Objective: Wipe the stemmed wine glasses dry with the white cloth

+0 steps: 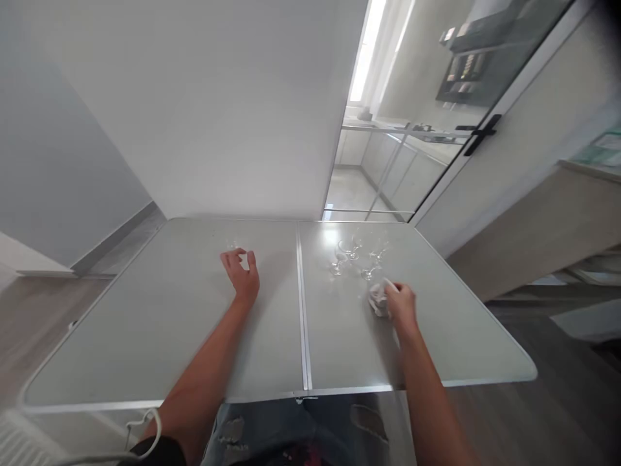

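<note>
Toward the far side of the table's left half is my left hand [241,275], its fingers curled and its thumb held apart. Faint glints of something clear, perhaps a glass [233,243], show just beyond those fingers; contact with it cannot be made out. My right hand [402,304] grips a crumpled white cloth [377,299] over the right half. Just past the cloth are several clear stemmed glasses [349,247], whose outlines are faint against the pale top.
The pale folding table [145,323] has a metal-edged seam [301,310] down its middle. A white wall [242,110] rises behind it. At the back right is a glass door [388,142] with a black handle [481,134]. Wooden shelving [543,220] stands right.
</note>
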A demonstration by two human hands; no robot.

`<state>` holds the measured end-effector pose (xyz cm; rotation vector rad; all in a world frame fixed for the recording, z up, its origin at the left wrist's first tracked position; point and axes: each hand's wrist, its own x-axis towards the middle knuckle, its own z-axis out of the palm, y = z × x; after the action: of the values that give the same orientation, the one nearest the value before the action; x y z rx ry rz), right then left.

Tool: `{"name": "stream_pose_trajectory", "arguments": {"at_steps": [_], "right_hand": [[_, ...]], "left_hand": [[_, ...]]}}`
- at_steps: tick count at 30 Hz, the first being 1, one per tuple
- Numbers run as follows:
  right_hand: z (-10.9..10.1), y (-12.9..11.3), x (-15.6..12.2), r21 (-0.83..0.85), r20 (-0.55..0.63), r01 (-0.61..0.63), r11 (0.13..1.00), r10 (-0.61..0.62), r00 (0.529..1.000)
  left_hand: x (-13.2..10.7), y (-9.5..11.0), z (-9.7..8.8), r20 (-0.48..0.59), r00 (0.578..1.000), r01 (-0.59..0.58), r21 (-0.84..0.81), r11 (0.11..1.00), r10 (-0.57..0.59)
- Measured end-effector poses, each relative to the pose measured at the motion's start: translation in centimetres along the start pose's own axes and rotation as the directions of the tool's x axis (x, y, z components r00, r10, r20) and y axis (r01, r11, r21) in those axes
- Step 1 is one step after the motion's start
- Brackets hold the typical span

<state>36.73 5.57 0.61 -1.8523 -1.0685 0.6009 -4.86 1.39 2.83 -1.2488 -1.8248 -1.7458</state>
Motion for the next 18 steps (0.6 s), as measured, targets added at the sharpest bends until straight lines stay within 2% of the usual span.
{"name": "stream_pose_trajectory", "arguments": {"at_steps": [2,4,7,9,11,13,15,18], "right_hand": [[-2.4,1.4,-2.5,0.182,0.04,-0.082,0.98,0.076,0.996],[-4.4,2.1,-5.7,0.341,0.105,-0.104,0.934,0.072,0.992],[-5.2,1.0,-11.1,0.446,0.117,-0.106,0.889,0.059,0.991],[-4.1,-1.4,-14.0,0.463,0.253,-0.161,0.872,0.045,0.967],[-2.2,-4.6,-15.7,0.483,0.492,-0.252,0.839,-0.022,0.87],[0.2,-8.0,-16.0,0.494,0.673,-0.349,0.797,-0.095,0.734],[2.8,-10.9,-15.0,0.505,0.771,-0.401,0.764,-0.191,0.608],[6.7,-13.4,-12.5,0.538,0.821,-0.486,0.689,-0.3,0.486]], "left_hand": [[1.4,-1.5,-0.6,-0.112,0.989,0.114,0.118,0.986,-0.101],[2.1,-3.0,-0.8,-0.118,0.974,0.209,0.165,0.964,-0.191],[2.1,-4.8,-0.4,-0.004,0.962,0.273,0.098,0.957,-0.274],[1.9,-5.7,0.0,0.086,0.945,0.315,0.014,0.949,-0.315],[1.7,-6.4,0.3,0.16,0.919,0.37,-0.039,0.928,-0.359],[1.7,-6.9,0.5,0.187,0.905,0.398,-0.061,0.915,-0.382],[1.7,-7.2,0.5,0.181,0.909,0.394,-0.083,0.915,-0.375],[1.7,-7.0,0.6,0.178,0.923,0.366,-0.123,0.922,-0.342]]}}
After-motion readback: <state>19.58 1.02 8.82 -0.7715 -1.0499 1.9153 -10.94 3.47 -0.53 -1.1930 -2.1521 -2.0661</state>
